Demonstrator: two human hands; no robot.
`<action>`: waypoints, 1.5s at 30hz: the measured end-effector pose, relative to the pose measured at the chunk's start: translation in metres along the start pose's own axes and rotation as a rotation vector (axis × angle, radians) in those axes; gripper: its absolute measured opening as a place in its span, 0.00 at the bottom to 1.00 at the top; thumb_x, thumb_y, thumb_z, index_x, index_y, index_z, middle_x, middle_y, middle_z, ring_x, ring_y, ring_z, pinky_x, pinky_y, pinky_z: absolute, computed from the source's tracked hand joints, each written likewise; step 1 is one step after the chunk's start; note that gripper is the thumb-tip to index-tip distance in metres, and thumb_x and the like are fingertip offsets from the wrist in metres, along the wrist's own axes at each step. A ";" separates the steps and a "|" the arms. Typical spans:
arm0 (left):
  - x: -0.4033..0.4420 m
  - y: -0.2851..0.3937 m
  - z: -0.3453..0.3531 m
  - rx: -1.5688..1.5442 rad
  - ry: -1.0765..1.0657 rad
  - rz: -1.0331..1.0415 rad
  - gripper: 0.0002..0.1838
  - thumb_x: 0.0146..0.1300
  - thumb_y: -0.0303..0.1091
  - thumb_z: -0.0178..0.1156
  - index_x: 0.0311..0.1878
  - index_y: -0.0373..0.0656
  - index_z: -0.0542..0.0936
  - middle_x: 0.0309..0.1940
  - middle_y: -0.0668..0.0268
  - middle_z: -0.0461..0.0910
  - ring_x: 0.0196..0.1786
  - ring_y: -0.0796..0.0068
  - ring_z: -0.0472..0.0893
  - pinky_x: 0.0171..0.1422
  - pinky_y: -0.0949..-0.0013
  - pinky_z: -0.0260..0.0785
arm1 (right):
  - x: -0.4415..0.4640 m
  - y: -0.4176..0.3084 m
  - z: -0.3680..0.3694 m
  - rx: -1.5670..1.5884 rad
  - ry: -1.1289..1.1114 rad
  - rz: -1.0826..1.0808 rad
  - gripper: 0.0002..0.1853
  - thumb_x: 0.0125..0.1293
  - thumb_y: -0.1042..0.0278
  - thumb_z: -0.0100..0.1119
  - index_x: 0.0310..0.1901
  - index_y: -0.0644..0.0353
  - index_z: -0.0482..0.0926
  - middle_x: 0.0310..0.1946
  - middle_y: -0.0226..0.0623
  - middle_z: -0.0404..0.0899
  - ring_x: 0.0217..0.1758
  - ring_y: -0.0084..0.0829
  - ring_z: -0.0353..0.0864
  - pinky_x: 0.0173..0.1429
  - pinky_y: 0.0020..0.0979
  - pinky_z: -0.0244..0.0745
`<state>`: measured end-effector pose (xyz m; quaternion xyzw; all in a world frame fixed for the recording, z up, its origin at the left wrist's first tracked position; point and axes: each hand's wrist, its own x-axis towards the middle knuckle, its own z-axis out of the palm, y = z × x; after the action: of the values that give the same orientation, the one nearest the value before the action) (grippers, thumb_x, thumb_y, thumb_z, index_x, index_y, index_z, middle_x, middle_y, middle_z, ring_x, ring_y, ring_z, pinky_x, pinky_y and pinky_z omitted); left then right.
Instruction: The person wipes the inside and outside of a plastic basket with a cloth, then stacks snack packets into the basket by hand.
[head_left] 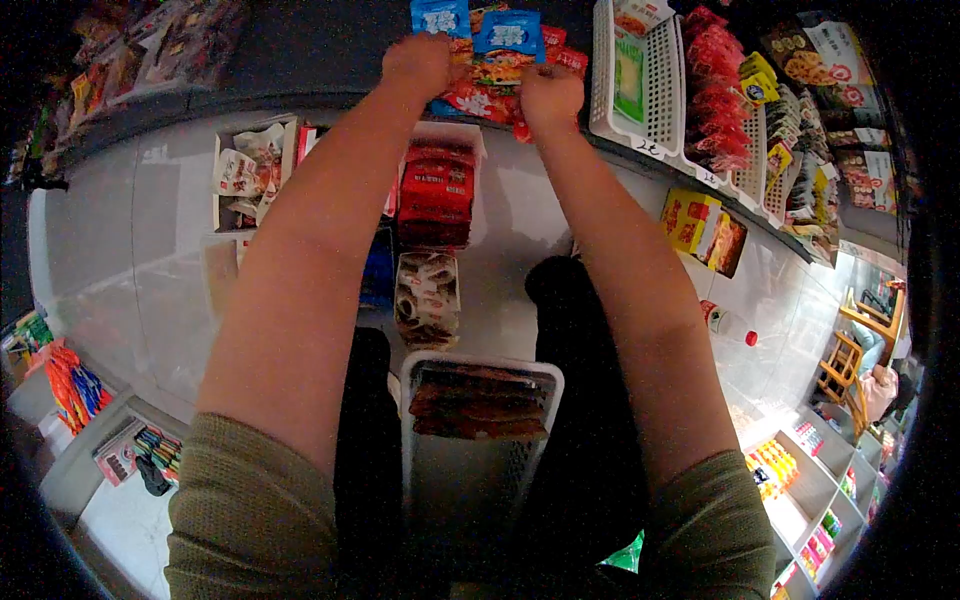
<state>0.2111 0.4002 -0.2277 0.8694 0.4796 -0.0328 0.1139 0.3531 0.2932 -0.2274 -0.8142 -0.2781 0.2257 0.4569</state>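
Both my arms reach forward to a dark shelf (pixel 300 50). My left hand (pixel 418 68) is closed at a blue-topped snack packet (pixel 440 18). The fingers of my right hand (pixel 552 97) are closed at the lower edge of another blue-topped packet (pixel 508 45). Red packets (pixel 480 100) lie under and around these two. Between my legs stands a white basket (pixel 483 358) with brown flat packets (pixel 478 402) at its far end.
White baskets (pixel 665 90) of packets line the shelf's right. On the tiled floor are a box of red packets (pixel 437 195), an open carton (pixel 250 175), a yellow box (pixel 703 232) and a bottle (pixel 728 323). A person (pixel 880 390) is at the far right.
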 end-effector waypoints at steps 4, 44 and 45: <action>-0.006 0.002 0.002 0.042 0.057 -0.005 0.32 0.53 0.60 0.61 0.55 0.46 0.75 0.51 0.57 0.75 0.54 0.58 0.77 0.55 0.55 0.72 | -0.006 -0.009 -0.005 -0.257 0.185 -0.182 0.11 0.49 0.63 0.62 0.28 0.64 0.83 0.26 0.50 0.81 0.30 0.48 0.82 0.36 0.42 0.77; -0.034 0.020 -0.097 -0.371 0.584 0.567 0.25 0.58 0.37 0.59 0.58 0.43 0.70 0.56 0.53 0.71 0.60 0.52 0.68 0.64 0.56 0.60 | -0.001 -0.073 -0.035 0.496 -0.199 -0.140 0.13 0.56 0.64 0.62 0.38 0.66 0.79 0.25 0.39 0.81 0.24 0.30 0.81 0.25 0.31 0.74; -0.048 0.026 -0.119 -0.407 0.557 0.544 0.27 0.57 0.34 0.60 0.61 0.41 0.68 0.62 0.52 0.65 0.67 0.53 0.61 0.69 0.56 0.53 | -0.006 -0.088 -0.044 0.552 -0.219 -0.186 0.14 0.56 0.64 0.62 0.39 0.65 0.79 0.26 0.38 0.81 0.24 0.29 0.81 0.25 0.31 0.74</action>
<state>0.2011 0.3748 -0.1002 0.8996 0.2421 0.3293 0.1537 0.3541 0.2995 -0.1294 -0.6014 -0.3272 0.3365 0.6466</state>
